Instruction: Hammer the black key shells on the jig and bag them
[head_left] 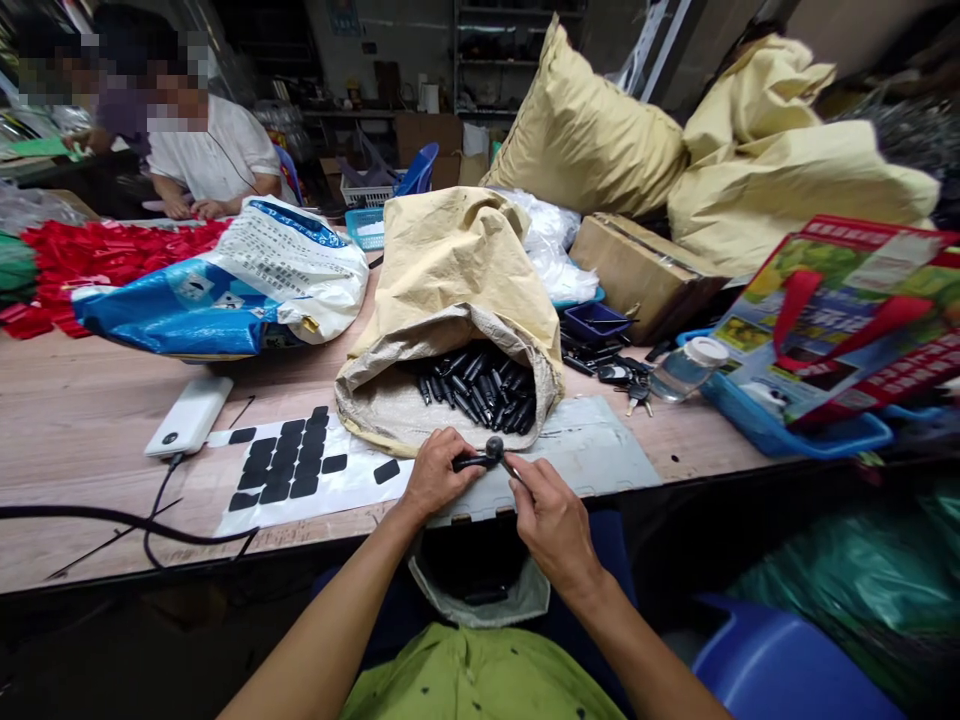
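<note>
My left hand is closed around a black tube-shaped piece near the table's front edge. At that piece's right end is a round dark knob. My right hand pinches a thin dark rod whose tip meets the knob; its exact kind is unclear. Both hands are over a grey board. Just beyond them, a yellowish sack lies with its mouth towards me, holding many similar black pieces. Left of my left hand lies a white sheet with black rounded stickers.
A white power bank with a black cable lies left. To the right are keys, a clear bottle and a blue tray. Below the table edge an open bag rests at my lap. A co-worker sits far left.
</note>
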